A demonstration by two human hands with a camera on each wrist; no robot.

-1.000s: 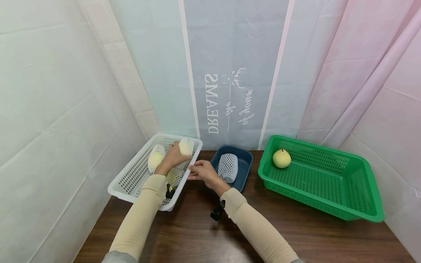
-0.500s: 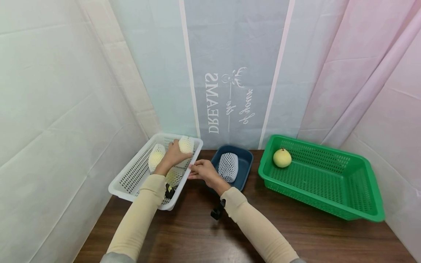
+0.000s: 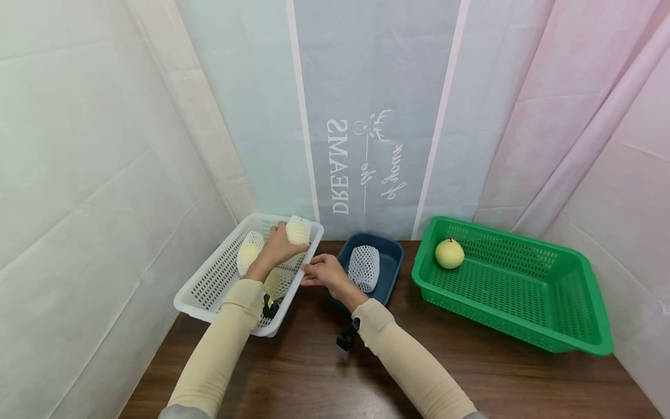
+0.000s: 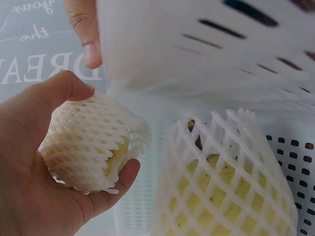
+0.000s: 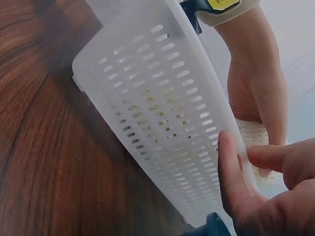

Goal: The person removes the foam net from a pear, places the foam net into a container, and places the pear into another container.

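Observation:
My left hand [image 3: 276, 249] holds a pale yellow pear [image 3: 298, 230] in a white foam net over the far right part of the white basket [image 3: 201, 314]. In the left wrist view, the thumb and fingers curl round the netted pear [image 4: 93, 140]. My right hand [image 3: 331, 274] pinches the basket's right rim; the right wrist view shows its thumb [image 5: 268, 156] on one side and fingers [image 5: 231, 172] against the outer wall. Another netted pear [image 3: 250, 251] lies at the basket's left. A further netted pear [image 4: 221, 191] sits below the left hand, partly hidden by that arm in the head view.
A dark blue bin [image 3: 389, 265] with white foam netting [image 3: 363, 267] in it stands under the right wrist. To the right, a green basket [image 3: 502, 326] holds one bare pear [image 3: 449, 254]. All stand on a brown wooden table [image 3: 314, 372] by a fabric backdrop [image 3: 366, 70].
The left hand and its netted pear have risen very slightly toward the basket's far right rim. My right hand keeps its grip on the rim.

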